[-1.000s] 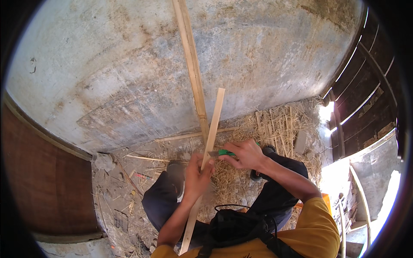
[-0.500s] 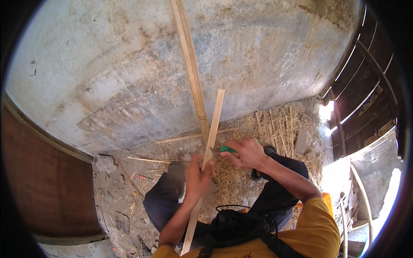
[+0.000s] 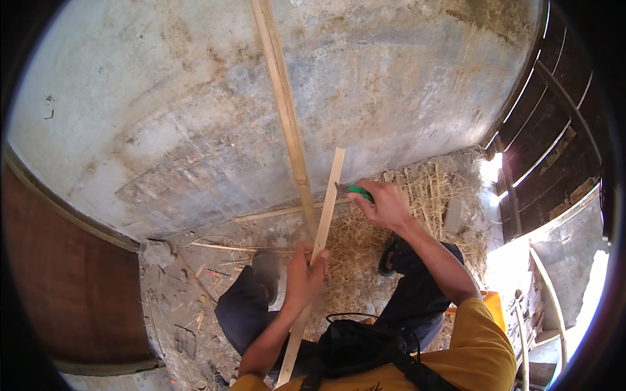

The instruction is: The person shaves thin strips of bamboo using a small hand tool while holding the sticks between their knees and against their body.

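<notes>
A long, flat, pale strip [image 3: 328,205], which looks like split bamboo or wood, slants up from my lap to a squared far end. My left hand [image 3: 306,279] is closed around it near the middle. In my right hand [image 3: 387,205] is a knife with a green handle [image 3: 360,191]. Its short dark blade [image 3: 342,188] lies at the strip's right edge, below the far end; whether it cuts in cannot be told. My right fingers wrap the handle and hide part of it.
A bamboo pole [image 3: 284,98] leans against the stained concrete wall [image 3: 195,117] beyond the strip. Shavings and straw [image 3: 424,202] cover the ground around my feet. A brown wooden panel [image 3: 72,267] stands at the left, dark slats [image 3: 554,124] at the right. Something orange [image 3: 494,309] sits beside my right elbow.
My right hand and the knife have moved up along the strip, away from my left hand toward its far end. The strip's far end has shifted slightly right and down.
</notes>
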A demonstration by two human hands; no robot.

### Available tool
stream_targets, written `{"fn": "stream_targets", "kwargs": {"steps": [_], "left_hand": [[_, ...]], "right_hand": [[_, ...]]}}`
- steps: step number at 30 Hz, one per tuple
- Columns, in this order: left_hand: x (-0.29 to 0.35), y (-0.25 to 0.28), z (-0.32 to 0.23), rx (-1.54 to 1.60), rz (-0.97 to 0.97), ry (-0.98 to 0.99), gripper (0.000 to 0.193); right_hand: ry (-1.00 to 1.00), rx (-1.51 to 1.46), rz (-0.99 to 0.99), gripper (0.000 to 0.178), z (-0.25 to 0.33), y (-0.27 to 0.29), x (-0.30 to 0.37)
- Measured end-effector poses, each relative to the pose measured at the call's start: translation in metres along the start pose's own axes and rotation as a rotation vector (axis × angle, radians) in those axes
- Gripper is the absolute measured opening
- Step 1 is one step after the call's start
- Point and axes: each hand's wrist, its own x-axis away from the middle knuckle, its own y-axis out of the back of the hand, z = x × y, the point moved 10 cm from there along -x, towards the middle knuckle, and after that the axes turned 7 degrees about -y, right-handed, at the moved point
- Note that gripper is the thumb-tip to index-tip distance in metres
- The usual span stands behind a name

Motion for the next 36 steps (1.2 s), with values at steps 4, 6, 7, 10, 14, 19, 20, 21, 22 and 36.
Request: {"fn": "stream_targets", "kwargs": {"steps": [4,6,7,10,14,19,20,21,22,36], "left_hand": [[0.0,-0.001,-0.001,0.023,0.014,0.026,0.017],[0.003,-0.007,-0.001,0.034,0.045,0.07,0.017],[0.006,-0.009,-0.003,0.063,0.062,0.064,0.016],[0.012,-0.014,-0.007,0.113,0.11,0.072,0.017],[0.005,-0.01,0.005,0.158,0.071,0.105,0.018],[-0.002,-0.008,0.004,0.283,0.08,0.146,0.021],[-0.002,-0.008,0.004,0.272,0.089,0.145,0.021],[-0.002,-0.007,0.003,0.259,0.095,0.141,0.022],[-0.003,-0.007,0.003,0.254,0.099,0.14,0.022],[-0.007,0.008,0.008,0.157,0.047,0.149,0.034]], "right_hand": [[-0.052,-0.008,-0.004,0.03,-0.005,0.003,-0.01],[-0.158,-0.02,-0.093,0.03,-0.036,0.019,-0.025],[-0.205,-0.025,-0.138,0.03,-0.051,0.028,-0.032],[-0.266,0.0,-0.231,0.033,-0.083,0.05,-0.042],[-0.203,-0.065,-0.245,0.035,-0.079,0.049,-0.035],[-0.057,-0.138,-0.063,0.034,-0.045,0.019,-0.015],[0.003,-0.092,-0.012,0.032,-0.033,0.011,-0.009],[0.067,-0.125,-0.004,0.031,-0.018,0.007,-0.003],[0.13,-0.155,0.004,0.031,-0.002,0.003,0.004],[0.39,-0.232,0.241,0.025,0.044,-0.051,0.045]]}}
